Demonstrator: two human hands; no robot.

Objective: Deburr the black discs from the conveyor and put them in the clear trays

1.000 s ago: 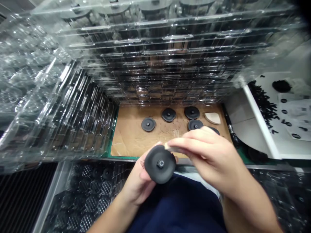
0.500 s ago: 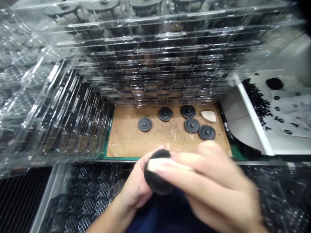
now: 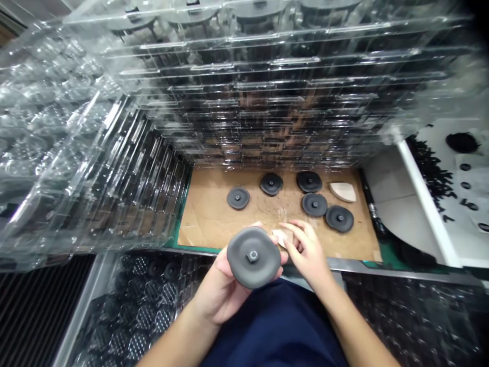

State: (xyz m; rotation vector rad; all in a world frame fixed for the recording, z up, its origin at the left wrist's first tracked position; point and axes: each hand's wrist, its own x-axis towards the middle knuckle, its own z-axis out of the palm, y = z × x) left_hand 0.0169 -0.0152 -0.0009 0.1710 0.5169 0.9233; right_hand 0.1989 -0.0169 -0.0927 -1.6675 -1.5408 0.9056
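Observation:
My left hand [image 3: 221,290] holds a dark grey rubber disc [image 3: 252,257] upright, its round face and central stud turned toward me. My right hand [image 3: 307,250] is just beside the disc, pinching a small pale abrasive-looking pad [image 3: 281,237] between its fingers. Several similar black discs [image 3: 314,204] lie apart on a cardboard sheet [image 3: 214,224] beyond my hands. A pale wedge-shaped piece [image 3: 343,191] rests at that sheet's far right. The back of the held disc is hidden by my left hand.
Stacked clear plastic trays [image 3: 267,92] rise behind and left of the cardboard. A white-edged tray [image 3: 428,188] with small black parts sits to the right. Black lattice trays [image 3: 145,300] lie below the near edge, beside my dark blue lap.
My right hand has moved off the disc's face, down and to the right, with the pale pad. The disc now shows fully in my left hand. The camera view has shifted slightly.

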